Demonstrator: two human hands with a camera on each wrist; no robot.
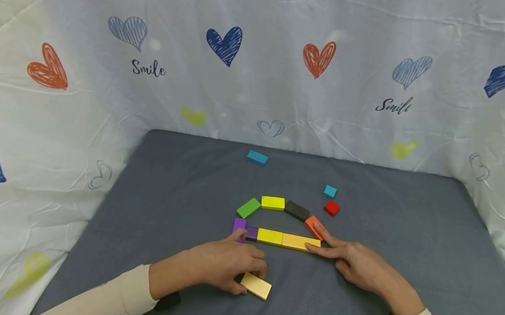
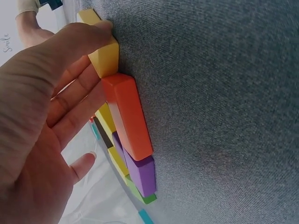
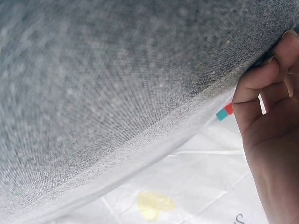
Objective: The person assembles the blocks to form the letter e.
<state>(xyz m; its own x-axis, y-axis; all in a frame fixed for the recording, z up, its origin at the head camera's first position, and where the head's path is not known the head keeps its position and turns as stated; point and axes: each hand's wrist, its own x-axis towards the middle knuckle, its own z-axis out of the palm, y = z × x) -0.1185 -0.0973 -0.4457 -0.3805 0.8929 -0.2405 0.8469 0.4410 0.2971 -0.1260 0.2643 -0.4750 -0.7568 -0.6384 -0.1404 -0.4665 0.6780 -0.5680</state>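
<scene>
In the head view my left hand [image 1: 232, 263] pinches a pale yellow block [image 1: 257, 286] between thumb and fingers, low on the cloth; another finger reaches a purple block [image 1: 239, 225]. The left wrist view shows that pale yellow block [image 2: 103, 58] against an orange block [image 2: 128, 116] lying under the hand. My right hand [image 1: 360, 264] extends one finger to another orange block [image 1: 313, 227] and another digit to a light orange block [image 1: 298, 242]. That one lines up with a yellow block [image 1: 269, 236] and a dark purple block [image 1: 251, 233].
Green [image 1: 248, 208], yellow [image 1: 272, 203] and black [image 1: 296, 210] blocks curve above the row. Farther back lie a red block [image 1: 331, 208], a small blue block [image 1: 330, 191] and a longer blue block [image 1: 257, 158]. A white heart-printed sheet [image 1: 264, 87] hangs behind the grey cloth [image 1: 187, 185].
</scene>
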